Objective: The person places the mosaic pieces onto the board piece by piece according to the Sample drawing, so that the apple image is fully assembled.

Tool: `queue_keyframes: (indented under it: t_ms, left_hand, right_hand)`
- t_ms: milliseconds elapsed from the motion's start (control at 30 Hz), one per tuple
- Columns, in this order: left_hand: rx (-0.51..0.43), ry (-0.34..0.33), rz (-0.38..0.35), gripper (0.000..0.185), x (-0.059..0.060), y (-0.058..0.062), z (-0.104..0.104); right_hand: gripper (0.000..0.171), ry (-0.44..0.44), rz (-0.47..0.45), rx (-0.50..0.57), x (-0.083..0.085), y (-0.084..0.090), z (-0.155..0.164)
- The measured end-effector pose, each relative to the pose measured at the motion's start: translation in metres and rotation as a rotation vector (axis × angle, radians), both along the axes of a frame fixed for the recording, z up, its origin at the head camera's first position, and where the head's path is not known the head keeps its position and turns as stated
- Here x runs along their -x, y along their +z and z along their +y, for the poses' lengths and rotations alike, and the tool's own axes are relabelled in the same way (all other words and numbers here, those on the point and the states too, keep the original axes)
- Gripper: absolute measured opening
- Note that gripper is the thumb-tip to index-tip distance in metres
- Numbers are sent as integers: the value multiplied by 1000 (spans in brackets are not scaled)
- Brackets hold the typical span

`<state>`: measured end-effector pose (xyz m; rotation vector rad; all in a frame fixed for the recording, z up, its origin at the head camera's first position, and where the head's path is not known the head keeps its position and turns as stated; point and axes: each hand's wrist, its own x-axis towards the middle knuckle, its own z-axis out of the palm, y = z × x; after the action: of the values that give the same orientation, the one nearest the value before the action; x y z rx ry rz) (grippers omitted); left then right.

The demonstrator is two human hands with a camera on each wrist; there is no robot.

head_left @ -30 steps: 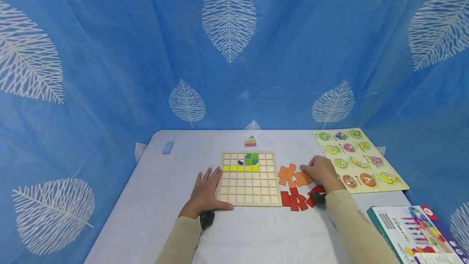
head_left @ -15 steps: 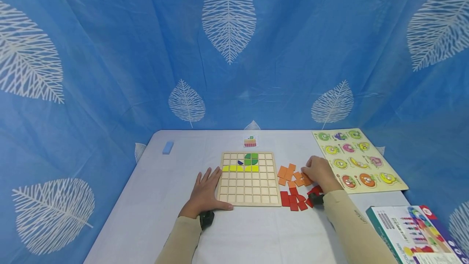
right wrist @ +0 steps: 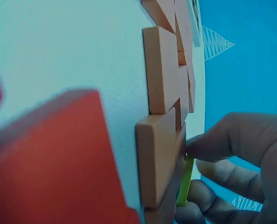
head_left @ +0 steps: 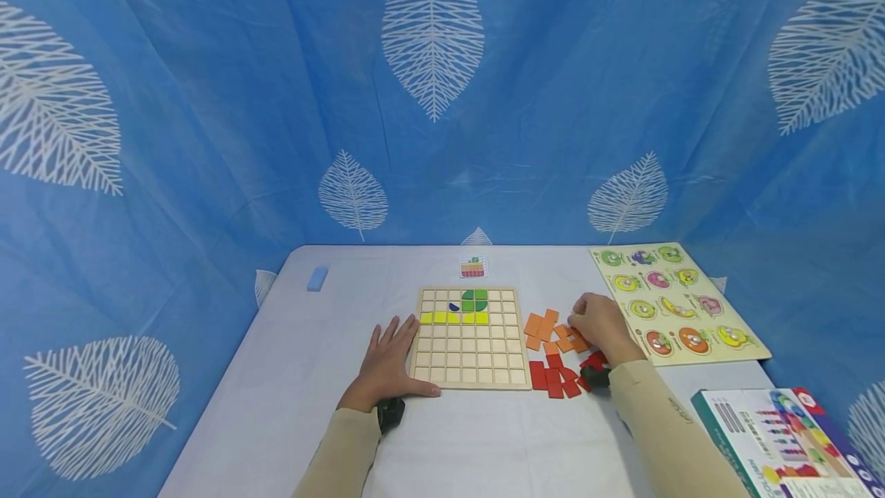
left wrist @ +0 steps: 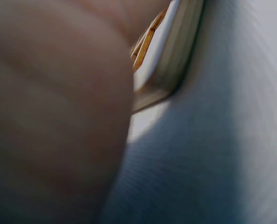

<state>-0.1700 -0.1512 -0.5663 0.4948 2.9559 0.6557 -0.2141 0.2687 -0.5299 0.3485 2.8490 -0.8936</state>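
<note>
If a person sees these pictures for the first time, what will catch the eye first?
The square wooden grid board at the table's middle, with a row of yellow tiles and green pieces near its far edge. To its right lie loose orange wooden tiles and red wooden tiles, where the right hand reaches. The left hand rests flat against the board's left edge.

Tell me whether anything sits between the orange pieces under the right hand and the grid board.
Nothing visible does. The orange pieces under the right hand lie just right of the grid board, with only bare table between them.
</note>
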Motion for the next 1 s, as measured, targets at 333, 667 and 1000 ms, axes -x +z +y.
queue_keyframes:
  t_ms: [333,667,1000]
  left_hand:
    - [-32,-2,1,139,-1,3,0]
    - [-27,-6,4,140,-1,3,-1]
    - [-32,-6,-6,140,-2,5,-1]
  right_hand:
    - [24,98,194,66,7,-3,-5]
    - [26,240,291,162,6,-2,-23]
    - [31,351,244,204,8,-1,-49]
